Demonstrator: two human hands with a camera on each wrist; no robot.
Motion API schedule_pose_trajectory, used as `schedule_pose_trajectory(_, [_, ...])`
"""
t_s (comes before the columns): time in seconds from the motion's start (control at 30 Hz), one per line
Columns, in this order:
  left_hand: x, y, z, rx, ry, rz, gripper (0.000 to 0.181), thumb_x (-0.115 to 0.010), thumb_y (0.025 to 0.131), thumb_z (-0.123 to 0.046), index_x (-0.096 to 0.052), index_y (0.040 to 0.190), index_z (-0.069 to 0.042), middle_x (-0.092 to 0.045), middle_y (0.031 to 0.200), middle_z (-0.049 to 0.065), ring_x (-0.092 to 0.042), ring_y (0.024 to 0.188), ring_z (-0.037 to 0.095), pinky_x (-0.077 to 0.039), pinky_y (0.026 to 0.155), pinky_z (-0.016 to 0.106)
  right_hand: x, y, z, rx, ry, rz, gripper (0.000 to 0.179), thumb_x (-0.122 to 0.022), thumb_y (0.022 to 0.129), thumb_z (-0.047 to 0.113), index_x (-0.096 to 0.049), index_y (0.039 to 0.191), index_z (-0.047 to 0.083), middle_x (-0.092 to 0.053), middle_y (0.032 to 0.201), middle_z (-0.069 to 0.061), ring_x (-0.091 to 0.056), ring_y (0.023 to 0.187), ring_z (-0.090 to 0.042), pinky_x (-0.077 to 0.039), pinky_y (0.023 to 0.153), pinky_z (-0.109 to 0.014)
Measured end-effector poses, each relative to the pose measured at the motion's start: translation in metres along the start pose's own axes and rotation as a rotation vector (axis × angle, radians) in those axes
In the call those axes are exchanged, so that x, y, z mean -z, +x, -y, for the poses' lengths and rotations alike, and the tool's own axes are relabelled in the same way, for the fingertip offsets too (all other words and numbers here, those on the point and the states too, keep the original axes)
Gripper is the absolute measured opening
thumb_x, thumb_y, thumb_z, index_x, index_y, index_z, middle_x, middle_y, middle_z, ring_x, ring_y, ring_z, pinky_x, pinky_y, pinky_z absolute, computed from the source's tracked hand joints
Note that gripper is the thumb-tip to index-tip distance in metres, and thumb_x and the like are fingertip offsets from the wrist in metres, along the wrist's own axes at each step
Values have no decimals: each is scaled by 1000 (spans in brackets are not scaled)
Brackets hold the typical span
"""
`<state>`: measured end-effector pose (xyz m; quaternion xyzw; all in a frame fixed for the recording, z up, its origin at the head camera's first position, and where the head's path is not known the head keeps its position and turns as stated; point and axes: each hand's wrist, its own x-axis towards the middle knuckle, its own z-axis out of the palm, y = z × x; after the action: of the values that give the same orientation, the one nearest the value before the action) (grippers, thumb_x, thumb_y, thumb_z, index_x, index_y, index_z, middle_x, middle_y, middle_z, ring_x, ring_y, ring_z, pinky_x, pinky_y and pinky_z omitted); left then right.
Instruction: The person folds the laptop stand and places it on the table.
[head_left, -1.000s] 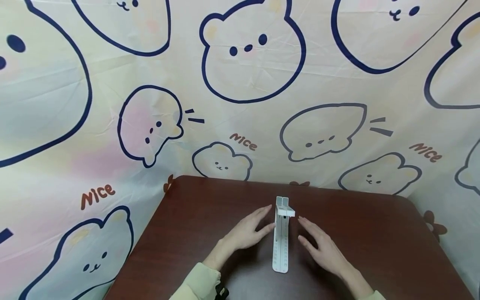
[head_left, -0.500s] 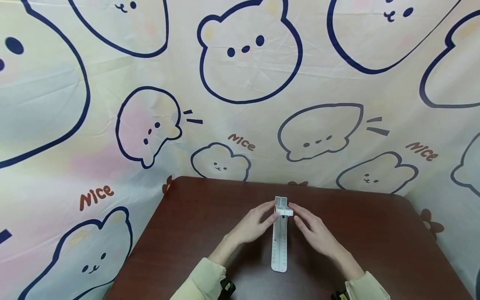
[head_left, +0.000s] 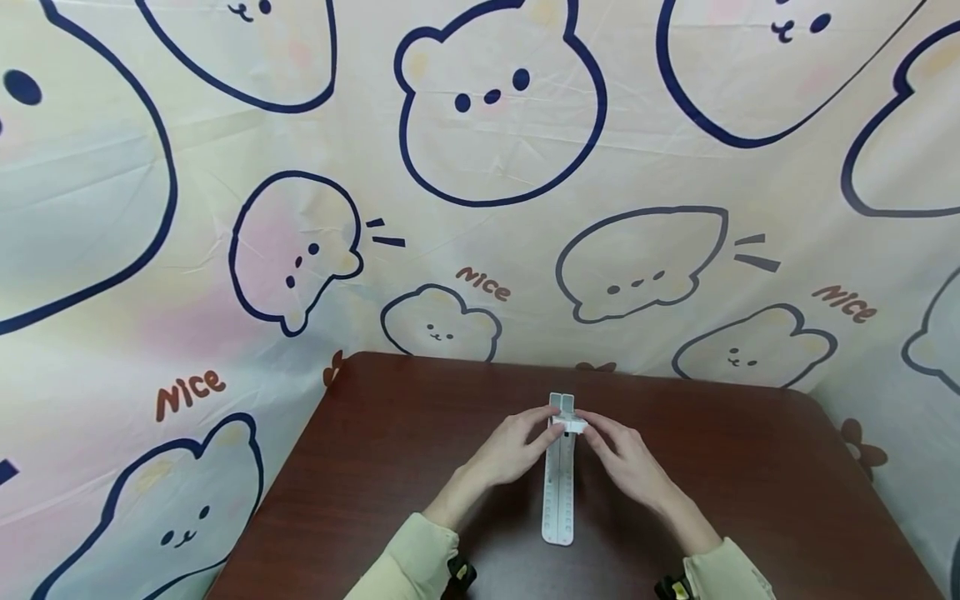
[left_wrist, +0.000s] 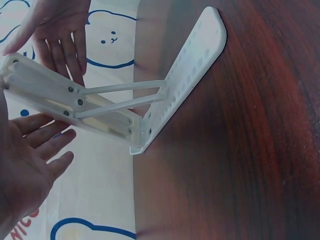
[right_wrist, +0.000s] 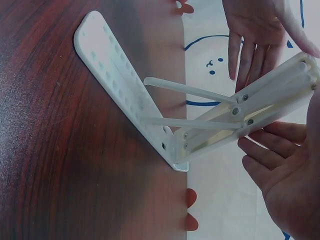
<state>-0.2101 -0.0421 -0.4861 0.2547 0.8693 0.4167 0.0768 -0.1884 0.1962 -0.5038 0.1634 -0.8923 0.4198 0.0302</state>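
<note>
A white folding stand (head_left: 558,500) stands on the table, its long base with rows of small dimples lying flat. From the base's far end a raised panel (left_wrist: 45,87) slopes up, braced by two thin struts (right_wrist: 192,91). My left hand (head_left: 510,447) grips the panel's upper part from the left, thumb on the near side and fingers on the far side. From the right, my right hand (head_left: 632,463) holds the same part in a like manner. In the wrist views, several fingers of each hand extend past the panel's sides; the thumb contacts are partly hidden.
The dark brown wooden table (head_left: 420,442) has rounded far corners. Close behind it and at the sides hangs a pale cloth (head_left: 495,250) printed with bear outlines. Black bands (head_left: 462,572) sit at the cuffs of the light sleeves (head_left: 412,554).
Both hands have come inward from beside the stand and now hold its raised panel from either side. The stand stays in the same place on the table.
</note>
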Motion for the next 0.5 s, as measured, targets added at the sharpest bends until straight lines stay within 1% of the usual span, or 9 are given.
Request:
schedule_pose_trajectory(0.23, [-2,1,0,19,5,-11,68,-43,116,-59,-55,161,-10,-58,165,13,-57,154,30,-47,127,55,0,-1,0,-4,-4,10,48,-58,115,29,-60,155,2,-64,155,-26,-63,143,-47,-49,117,-71])
schedule_pose_trajectory(0.5, [1,6,-3,31,-2,-14,67,-43,116,-57,-57,159,-8,-62,162,15,-62,149,31,-49,125,55,5,5,2,9,-20,23,48,-53,117,34,-63,152,2,-67,152,-24,-66,139,-44,-52,115,-70])
